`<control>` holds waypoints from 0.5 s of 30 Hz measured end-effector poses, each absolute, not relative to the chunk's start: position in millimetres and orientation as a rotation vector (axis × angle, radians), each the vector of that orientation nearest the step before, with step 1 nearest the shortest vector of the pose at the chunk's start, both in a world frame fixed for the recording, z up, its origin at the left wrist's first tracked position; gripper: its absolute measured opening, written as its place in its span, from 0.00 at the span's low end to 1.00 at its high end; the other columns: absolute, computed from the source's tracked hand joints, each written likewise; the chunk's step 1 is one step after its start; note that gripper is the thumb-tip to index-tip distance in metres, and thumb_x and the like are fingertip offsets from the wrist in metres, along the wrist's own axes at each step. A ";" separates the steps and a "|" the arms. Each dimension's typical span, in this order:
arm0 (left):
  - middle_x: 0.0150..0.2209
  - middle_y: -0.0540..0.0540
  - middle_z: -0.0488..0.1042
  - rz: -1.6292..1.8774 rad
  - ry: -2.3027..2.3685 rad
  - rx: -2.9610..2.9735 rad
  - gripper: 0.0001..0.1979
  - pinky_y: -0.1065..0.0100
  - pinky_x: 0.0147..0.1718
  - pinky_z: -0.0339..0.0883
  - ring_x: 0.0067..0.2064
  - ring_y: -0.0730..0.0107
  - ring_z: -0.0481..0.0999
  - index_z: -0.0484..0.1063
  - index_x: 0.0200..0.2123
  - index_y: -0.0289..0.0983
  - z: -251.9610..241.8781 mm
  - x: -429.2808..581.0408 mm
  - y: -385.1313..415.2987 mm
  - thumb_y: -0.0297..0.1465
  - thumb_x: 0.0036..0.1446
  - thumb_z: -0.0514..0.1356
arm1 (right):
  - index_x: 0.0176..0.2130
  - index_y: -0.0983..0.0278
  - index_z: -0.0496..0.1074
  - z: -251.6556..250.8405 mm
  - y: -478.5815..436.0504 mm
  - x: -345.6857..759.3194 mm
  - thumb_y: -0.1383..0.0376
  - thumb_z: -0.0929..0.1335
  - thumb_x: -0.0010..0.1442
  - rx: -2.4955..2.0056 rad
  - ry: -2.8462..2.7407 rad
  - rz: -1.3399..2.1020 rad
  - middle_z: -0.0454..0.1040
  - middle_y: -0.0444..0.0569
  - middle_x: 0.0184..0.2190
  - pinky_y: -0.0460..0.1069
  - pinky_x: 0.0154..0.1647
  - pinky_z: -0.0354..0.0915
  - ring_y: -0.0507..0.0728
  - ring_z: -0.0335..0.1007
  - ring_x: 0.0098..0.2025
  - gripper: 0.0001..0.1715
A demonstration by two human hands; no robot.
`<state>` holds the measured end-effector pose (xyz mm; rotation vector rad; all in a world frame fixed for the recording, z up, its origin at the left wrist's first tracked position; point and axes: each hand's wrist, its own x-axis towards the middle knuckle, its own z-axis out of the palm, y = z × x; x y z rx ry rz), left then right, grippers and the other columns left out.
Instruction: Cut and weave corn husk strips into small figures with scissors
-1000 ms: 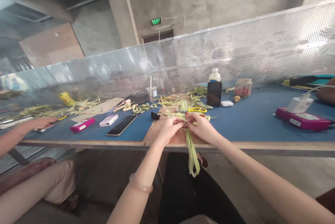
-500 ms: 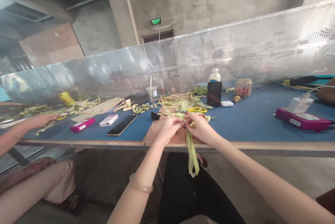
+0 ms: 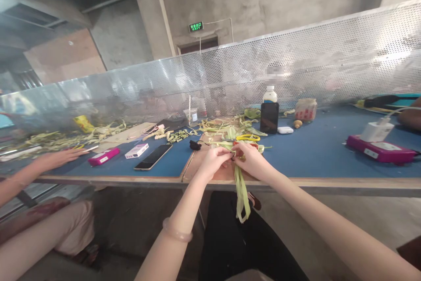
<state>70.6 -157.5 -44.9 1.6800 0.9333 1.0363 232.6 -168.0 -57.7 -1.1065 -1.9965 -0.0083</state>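
1. Blue table [image 3: 312,149]: work surface, littered with leaf scraps [image 3: 217,126].
2. Leaf strips [image 3: 241,193]: pale green, bunched at the table's near edge, ends hanging below it.
3. Left hand [image 3: 213,162]: fingertips pinching the bunch's top.
4. Right hand [image 3: 251,160]: likewise pinching, fingertips meeting the left's.
5. Yellow scissors [image 3: 248,137]: lying just behind both hands.
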 end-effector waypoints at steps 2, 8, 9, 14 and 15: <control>0.29 0.47 0.73 1.039 0.912 1.685 0.08 0.70 0.28 0.64 0.31 0.69 0.72 0.73 0.31 0.37 -44.6 70.8 -157.8 0.34 0.48 0.60 | 0.38 0.65 0.68 -57.5 -168.0 232.6 0.69 0.65 0.51 -1.130 -2.001 -0.029 0.69 0.49 0.31 0.51 0.38 0.60 0.56 0.64 0.36 0.11; 0.33 0.45 0.75 1.050 0.900 1.711 0.10 0.69 0.28 0.65 0.35 0.64 0.73 0.74 0.34 0.38 -45.7 70.5 -155.6 0.35 0.48 0.60 | 0.27 0.65 0.70 -55.1 -168.5 232.5 0.67 0.63 0.54 -1.152 -2.058 -0.130 0.67 0.50 0.27 0.49 0.35 0.59 0.56 0.62 0.33 0.08; 0.33 0.45 0.75 1.049 0.897 1.712 0.11 0.68 0.28 0.65 0.35 0.64 0.74 0.75 0.35 0.38 -45.5 70.5 -155.4 0.36 0.48 0.61 | 0.26 0.65 0.70 -54.9 -168.3 232.4 0.67 0.63 0.54 -1.157 -2.063 -0.143 0.67 0.50 0.27 0.49 0.34 0.59 0.56 0.62 0.33 0.08; 0.30 0.44 0.76 1.028 0.931 1.683 0.13 0.69 0.25 0.66 0.32 0.64 0.75 0.74 0.37 0.36 -41.4 73.0 -158.6 0.35 0.48 0.61 | 0.26 0.65 0.70 -53.8 -169.1 232.0 0.70 0.63 0.53 -1.198 -2.063 -0.181 0.67 0.49 0.27 0.48 0.33 0.58 0.54 0.62 0.31 0.07; 0.30 0.43 0.76 1.022 0.936 1.669 0.13 0.69 0.25 0.67 0.31 0.64 0.76 0.74 0.38 0.36 -40.3 73.6 -159.8 0.35 0.48 0.61 | 0.26 0.65 0.70 -53.3 -169.7 231.7 0.70 0.63 0.53 -1.208 -2.057 -0.189 0.67 0.49 0.27 0.48 0.33 0.58 0.54 0.62 0.31 0.07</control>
